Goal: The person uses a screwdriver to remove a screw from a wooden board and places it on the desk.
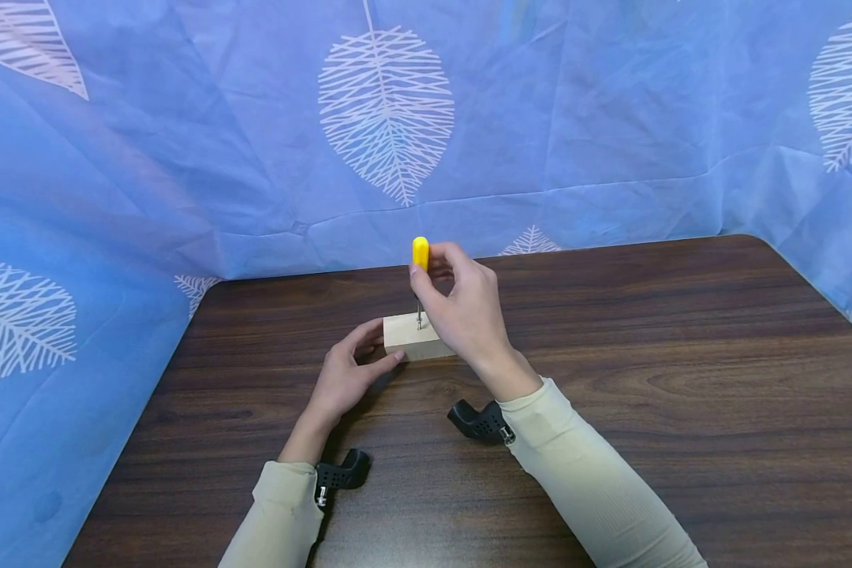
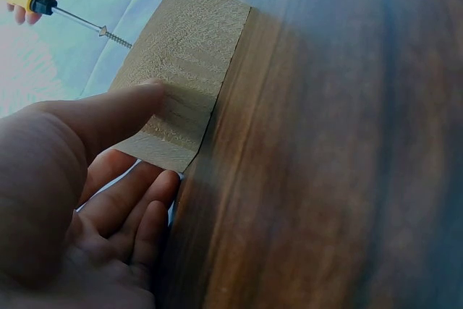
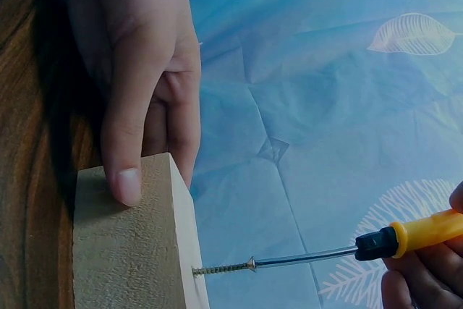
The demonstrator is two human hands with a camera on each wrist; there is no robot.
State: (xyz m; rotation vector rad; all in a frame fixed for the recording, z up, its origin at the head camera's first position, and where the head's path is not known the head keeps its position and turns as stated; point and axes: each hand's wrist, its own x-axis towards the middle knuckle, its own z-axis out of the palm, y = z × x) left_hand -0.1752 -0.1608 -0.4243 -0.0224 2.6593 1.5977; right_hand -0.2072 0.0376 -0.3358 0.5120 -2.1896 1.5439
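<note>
A pale wooden block [image 1: 419,349] lies on the dark table. My left hand [image 1: 342,373] grips its left end, thumb [image 3: 127,179] on the near face and fingers round the far side. From the block's top stands a screw [image 3: 223,269], its tip at the wood and most of its thread showing. A screwdriver [image 1: 420,252] with a yellow handle and black collar stands upright, its shaft [image 3: 304,257] meeting the screw head. My right hand [image 1: 468,304] pinches the yellow handle between thumb and fingers and hides the block's right end in the head view.
The brown wood-grain table [image 1: 646,355] extends to both sides. Behind it hangs a blue cloth [image 1: 255,158] with white leaf prints. Black wrist mounts [image 1: 479,420] stick out from both sleeves above the table.
</note>
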